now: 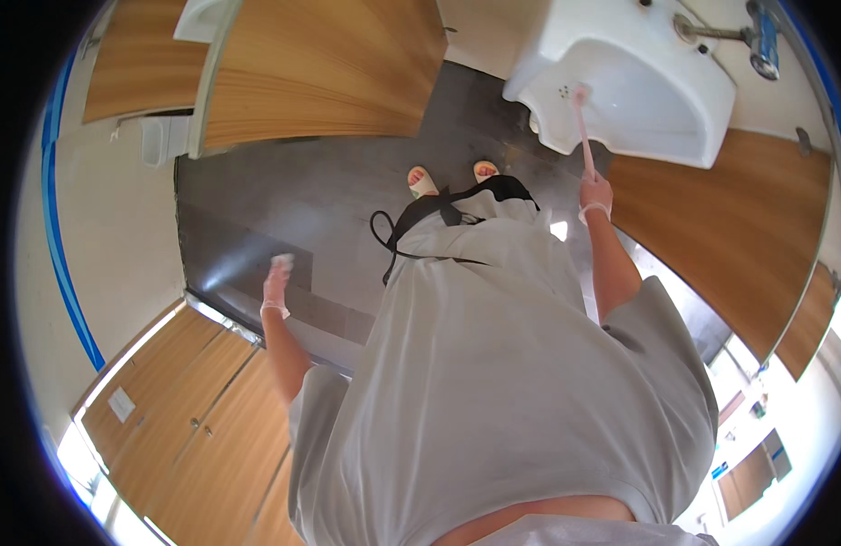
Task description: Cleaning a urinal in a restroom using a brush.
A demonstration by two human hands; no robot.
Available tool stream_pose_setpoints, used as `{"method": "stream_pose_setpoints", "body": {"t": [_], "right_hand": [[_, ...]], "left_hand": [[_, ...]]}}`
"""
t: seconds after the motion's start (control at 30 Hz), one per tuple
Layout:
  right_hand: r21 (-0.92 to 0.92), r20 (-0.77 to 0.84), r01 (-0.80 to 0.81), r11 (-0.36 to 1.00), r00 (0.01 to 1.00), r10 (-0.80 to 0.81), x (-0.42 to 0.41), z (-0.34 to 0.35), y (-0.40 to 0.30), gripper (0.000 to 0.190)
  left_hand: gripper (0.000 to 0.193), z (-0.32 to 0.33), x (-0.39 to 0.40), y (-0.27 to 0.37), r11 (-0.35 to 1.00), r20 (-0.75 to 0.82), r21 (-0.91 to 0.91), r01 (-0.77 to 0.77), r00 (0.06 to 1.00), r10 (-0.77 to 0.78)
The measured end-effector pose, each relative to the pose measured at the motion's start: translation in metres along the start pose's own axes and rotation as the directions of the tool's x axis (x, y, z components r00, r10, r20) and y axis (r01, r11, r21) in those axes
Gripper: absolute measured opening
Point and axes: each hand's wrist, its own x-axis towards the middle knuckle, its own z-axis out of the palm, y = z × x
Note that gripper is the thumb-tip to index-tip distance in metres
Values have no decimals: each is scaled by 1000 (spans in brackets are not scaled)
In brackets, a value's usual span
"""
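A wall-mounted white ceramic urinal [673,130] is at the upper right. My right hand [595,194], in a thin clear glove, grips the end of a long pink-handled brush [585,133]. The brush's head rests in the urinal's bowl, close to the small drain holes [565,92]. My left hand [277,283] wears a similar glove and hangs over the floor, away from the urinal. It looks blurred, with its fingers stretched out and nothing visible in it.
A wood-grain partition [325,68] stands left of the urinal, another panel [720,239] on its right. A metal flush valve [761,41] juts from the wall above the bowl. Wood-grain doors [188,437] are at lower left. The dark tiled floor [256,184] reflects light around my slippers [421,182].
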Motion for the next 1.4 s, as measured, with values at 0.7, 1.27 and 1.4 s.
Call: {"method": "stream_pose_setpoints", "body": {"t": [0.7,1.27,1.4], "right_hand": [[47,-113,171,984,980,-165,17,36,15,37],[214,140,-66,975,990,36,12,27,2,34],[267,110,-29,963,994,0,7,27,0,33]], "left_hand": [[68,-67,28,-80,967,232,28,253,939,-253],[42,-52,20,-29,984,163,-173,48,986,-19],[47,-40,4,-15,980,169,-80,183,971,-167]]}}
